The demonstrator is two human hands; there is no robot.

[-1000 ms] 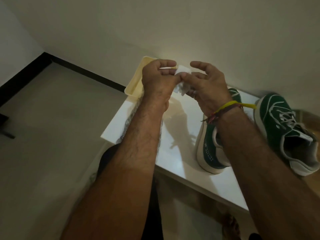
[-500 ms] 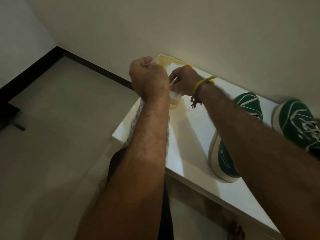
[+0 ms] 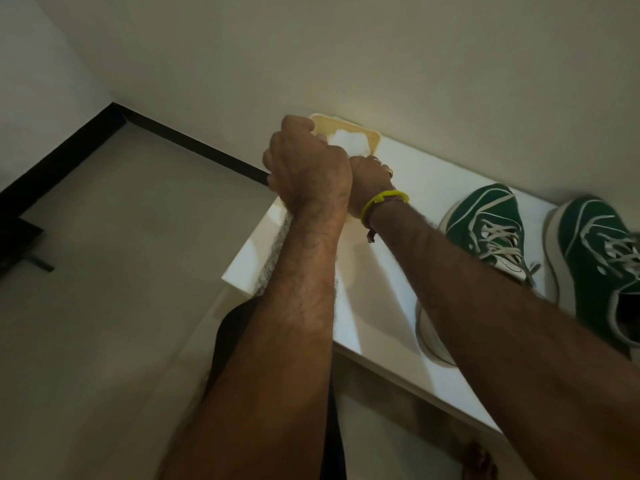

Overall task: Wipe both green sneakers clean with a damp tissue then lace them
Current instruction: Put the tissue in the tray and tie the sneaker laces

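Two green sneakers with white soles and laces stand on the white table [image 3: 391, 306]: one [image 3: 485, 220] beside my right forearm, the other [image 3: 595, 251] at the right edge. A cream container [image 3: 374, 137] sits at the table's far left corner against the wall. My left hand [image 3: 308, 168] is curled into a fist over its near rim. Pressed against it is my right hand [image 3: 370, 178], fingers curled too. A white tissue [image 3: 348, 143] shows just beyond both hands inside the container, and both seem to grip it. My fingertips are hidden.
The wall runs right behind the table. Bare floor with a black skirting [image 3: 194, 147] lies to the left, and a dark object [image 3: 17, 244] stands at the far left. A bare foot [image 3: 481, 459] shows under the table's front edge.
Both hands moved forward from above the table to the container with the tissue and closed into fists. The view shifted, so the sneakers show more fully.
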